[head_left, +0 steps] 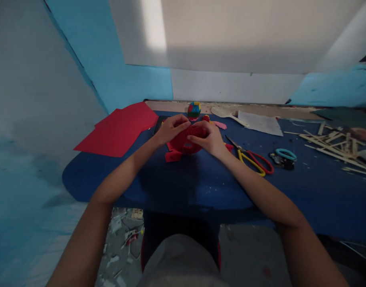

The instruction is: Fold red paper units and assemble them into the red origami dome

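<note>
Over the middle of the blue table, both my hands hold a round, ridged red paper piece [187, 146] with a small hole near its lower edge. My left hand [174, 128] grips its upper left, thumb and fingers closed at the rim. My right hand [207, 137] pinches its right side, with the thumb across the front. Red paper scraps [173, 156] lie just below and left of the piece. Behind my hands stands a small multicoloured folded-paper ball [194, 110]. A pink piece [220, 125] lies beyond my right hand.
Red paper sheets [117, 129] lie at the left of the blue table [183, 187]. Right of my hands are scissors [251, 159] with yellow and red handles, a blue ring [286, 154], and many thin wooden sticks [335, 143]. A pale slotted spoon [227, 115] and white paper [260, 122] lie behind.
</note>
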Demonstrator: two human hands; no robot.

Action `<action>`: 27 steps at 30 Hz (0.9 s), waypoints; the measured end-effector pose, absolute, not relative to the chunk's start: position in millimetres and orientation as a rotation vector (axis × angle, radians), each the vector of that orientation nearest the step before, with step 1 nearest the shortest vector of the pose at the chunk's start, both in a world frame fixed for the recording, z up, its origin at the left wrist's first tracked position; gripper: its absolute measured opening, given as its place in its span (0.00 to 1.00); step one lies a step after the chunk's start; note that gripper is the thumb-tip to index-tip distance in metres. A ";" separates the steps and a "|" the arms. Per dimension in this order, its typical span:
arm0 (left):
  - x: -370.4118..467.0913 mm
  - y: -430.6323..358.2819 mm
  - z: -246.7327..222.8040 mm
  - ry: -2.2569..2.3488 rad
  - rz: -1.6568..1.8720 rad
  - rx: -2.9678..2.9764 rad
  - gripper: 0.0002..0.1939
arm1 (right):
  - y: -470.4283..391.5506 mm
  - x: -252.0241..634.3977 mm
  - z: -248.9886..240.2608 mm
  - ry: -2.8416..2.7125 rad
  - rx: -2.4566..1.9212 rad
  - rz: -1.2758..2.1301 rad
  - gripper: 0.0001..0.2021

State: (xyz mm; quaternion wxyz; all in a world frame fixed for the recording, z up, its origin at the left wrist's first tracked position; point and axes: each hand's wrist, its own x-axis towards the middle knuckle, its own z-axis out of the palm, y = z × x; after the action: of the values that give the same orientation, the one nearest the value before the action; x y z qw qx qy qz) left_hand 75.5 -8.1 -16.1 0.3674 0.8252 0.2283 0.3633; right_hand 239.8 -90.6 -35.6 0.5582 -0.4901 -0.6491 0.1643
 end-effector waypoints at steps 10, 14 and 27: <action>71.0 -15.8 -9.4 0.654 0.938 2.347 0.15 | -93.4 229.6 -41.0 -1.485 -1.203 0.252 0.13; 68.0 -18.5 -6.3 0.700 0.914 2.469 0.16 | -93.3 229.2 -42.8 -1.493 -1.204 0.250 0.12; 59.2 -26.0 2.4 0.765 0.743 2.667 0.15 | -100.4 227.6 -47.0 -1.547 -1.171 0.243 0.13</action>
State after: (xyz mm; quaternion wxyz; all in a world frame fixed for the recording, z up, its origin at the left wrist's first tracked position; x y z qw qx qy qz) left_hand 59.2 -26.0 2.4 0.1345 0.9201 0.2639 0.2563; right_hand 227.6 -100.4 -47.0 0.5589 -0.4965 -0.6561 0.1030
